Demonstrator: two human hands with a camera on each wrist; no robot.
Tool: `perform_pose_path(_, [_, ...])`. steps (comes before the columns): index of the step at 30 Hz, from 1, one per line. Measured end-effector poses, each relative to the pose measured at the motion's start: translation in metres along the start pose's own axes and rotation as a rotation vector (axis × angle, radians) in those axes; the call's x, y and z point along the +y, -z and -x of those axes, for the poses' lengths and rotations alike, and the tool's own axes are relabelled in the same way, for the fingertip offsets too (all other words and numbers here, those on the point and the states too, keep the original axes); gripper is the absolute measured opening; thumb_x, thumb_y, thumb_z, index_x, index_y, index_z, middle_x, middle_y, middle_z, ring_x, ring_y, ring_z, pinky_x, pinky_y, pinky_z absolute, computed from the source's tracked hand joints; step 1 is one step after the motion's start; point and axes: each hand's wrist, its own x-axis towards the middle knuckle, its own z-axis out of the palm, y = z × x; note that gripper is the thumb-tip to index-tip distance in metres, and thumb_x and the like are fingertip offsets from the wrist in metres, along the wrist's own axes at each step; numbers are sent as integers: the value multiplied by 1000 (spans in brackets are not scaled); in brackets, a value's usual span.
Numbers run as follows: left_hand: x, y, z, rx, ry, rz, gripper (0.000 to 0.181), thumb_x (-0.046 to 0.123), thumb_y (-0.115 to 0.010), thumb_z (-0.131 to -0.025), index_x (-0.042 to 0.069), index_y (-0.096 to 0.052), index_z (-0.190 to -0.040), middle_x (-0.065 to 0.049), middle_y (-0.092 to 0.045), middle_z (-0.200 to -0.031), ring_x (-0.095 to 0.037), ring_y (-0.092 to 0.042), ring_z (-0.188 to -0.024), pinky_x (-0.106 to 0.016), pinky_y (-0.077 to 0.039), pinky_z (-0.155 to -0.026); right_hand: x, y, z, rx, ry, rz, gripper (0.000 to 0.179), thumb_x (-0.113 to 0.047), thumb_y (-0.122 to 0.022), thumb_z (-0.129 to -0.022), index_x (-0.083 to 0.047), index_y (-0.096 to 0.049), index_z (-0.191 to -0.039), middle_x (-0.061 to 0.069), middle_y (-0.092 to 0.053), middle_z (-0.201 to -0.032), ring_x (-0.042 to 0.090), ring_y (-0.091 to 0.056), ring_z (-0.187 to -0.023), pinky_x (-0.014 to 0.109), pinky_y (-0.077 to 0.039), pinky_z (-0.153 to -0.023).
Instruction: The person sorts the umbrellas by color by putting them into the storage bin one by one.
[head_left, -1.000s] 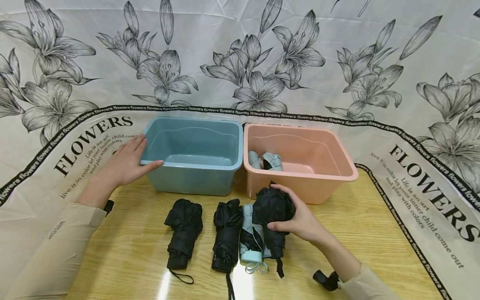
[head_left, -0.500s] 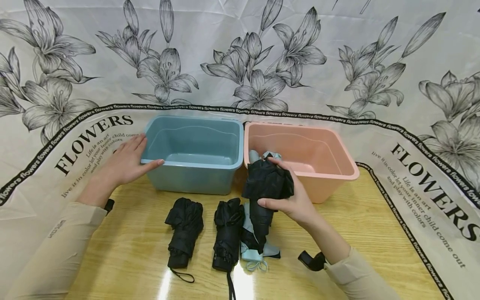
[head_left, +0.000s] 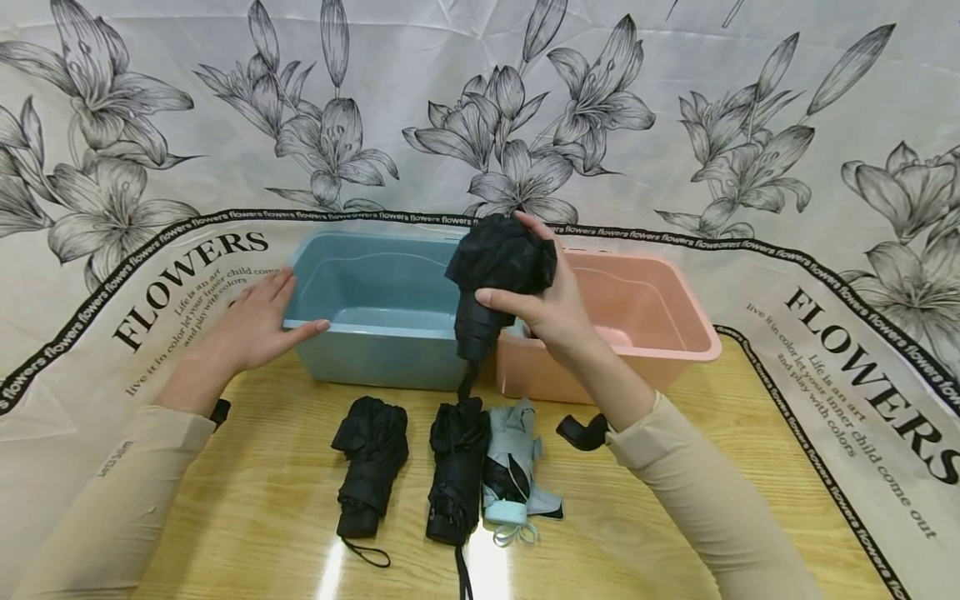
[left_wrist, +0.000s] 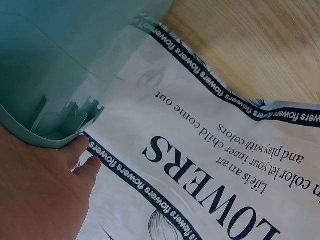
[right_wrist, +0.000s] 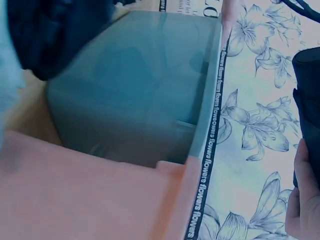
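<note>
My right hand [head_left: 551, 304] grips a folded black umbrella [head_left: 498, 258], raised over the place where the blue bin [head_left: 382, 329] and the pink bin [head_left: 637, 354] meet. Its strap dangles below. In the right wrist view that umbrella [right_wrist: 307, 95] shows at the right edge, with fingers round it. My left hand [head_left: 251, 325] rests on the blue bin's left rim, fingers extended and thumb along the front edge. Two black umbrellas [head_left: 371, 467] [head_left: 456, 475] lie on the table, beside a light blue-grey umbrella [head_left: 510, 450] with another pale piece partly hidden under it.
The bins stand side by side on the wooden table [head_left: 247, 500], against a white cloth [head_left: 450, 108] printed with flowers. Pale blue-grey items in the pink bin are mostly hidden behind my right hand. The cloth's edge also runs down the table's right side.
My right hand has lifted the black umbrella from beside the light blue-grey one, up and left to above the bins. The left hand has stayed on the blue rim.
</note>
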Motion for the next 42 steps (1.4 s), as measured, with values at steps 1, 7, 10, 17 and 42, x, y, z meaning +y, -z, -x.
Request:
perform_pose_path(1, [-1, 0, 0, -1, 2, 0, 107, 72, -43, -101, -12, -12, -161, -31, -6, -170, -51, -6, -156, -67, -8, -125, 0, -3, -8, 8, -6, 0, 96, 5, -83, -81, -24, -37, -160, 7, -50, -153, 28, -56, -133, 41, -52, -106])
perform_pose_path(7, [-3, -2, 0, 5, 9, -5, 108, 72, -43, -101, -12, -13, -161, -30, -6, -170, -50, -6, -156, -66, -8, -126, 11, -22, -52, 52, -45, 22, 92, -1, -86, -82, -31, -41, -157, 1, -47, -155, 23, -53, -136, 44, -48, -111])
perform_pose_path(10, [-3, -3, -1, 6, 10, -1, 107, 71, -43, -101, -12, -13, -161, -30, -6, -170, -51, -6, -156, -66, -8, -125, 21, -30, -72, 101, -77, 77, 92, -6, -89, -80, -33, -43, -155, 0, -45, -154, 22, -52, -135, 43, -49, -110])
perform_pose_path(17, [-2, -2, -1, 16, 13, -6, 107, 71, -45, -101, -11, -14, -161, -29, -7, -171, -50, -8, -156, -66, -10, -125, 52, -48, -106, 141, -205, 143, 95, -12, -92, -78, -34, -42, -156, 2, -40, -159, 25, -47, -140, 44, -50, -109])
perform_pose_path(42, [-4, 0, -2, -10, 32, -15, 109, 73, -44, -100, -10, -12, -162, -28, -6, -171, -49, -8, -157, -65, -11, -126, 132, -94, -127, -140, -539, 342, 85, 0, -90, -78, -18, -45, -147, 16, -39, -158, 36, -43, -142, 48, -43, -115])
